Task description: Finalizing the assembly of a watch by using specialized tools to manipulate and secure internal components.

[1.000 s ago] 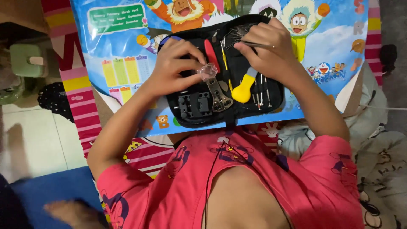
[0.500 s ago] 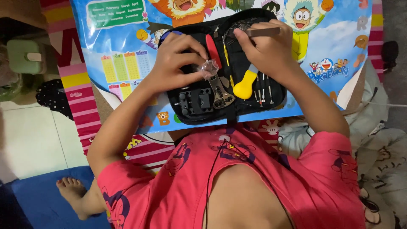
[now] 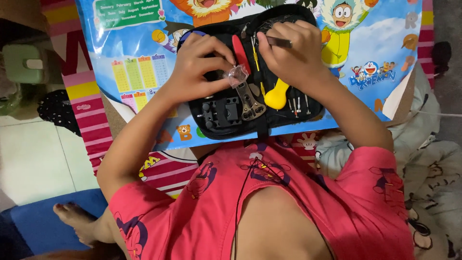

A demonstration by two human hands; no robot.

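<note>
— Under everything we see a big cartoon poster [image 3: 144,72], blue with coloured charts, lying flat; its left edge runs beside a pink striped mat [image 3: 82,103].

— On the poster, toward its near edge and about midway along it, we find an open black tool case [image 3: 226,127]. Our left hand [image 3: 197,72] lies over the case's left part, our right hand [image 3: 293,55] over its upper right part.

— How do we stand with the left grip?

— We have the thumb and forefinger pinched shut on a small clear plastic bag [image 3: 237,74], held just above the middle of the case. What is inside the bag we cannot tell.

— And the right?

— Our right fingers are closed around a slim metal tool [image 3: 281,42], whose end sticks out toward the poster's right edge.

— Below the bag we see a metal wrench-like tool [image 3: 250,103] and beside it a black holder block [image 3: 221,113], both in the case's near half. A yellow bulb-shaped piece [image 3: 276,96] lies just under our right wrist, with a red-handled tool [image 3: 239,50] and thin screwdrivers [image 3: 298,103] near it.
</note>
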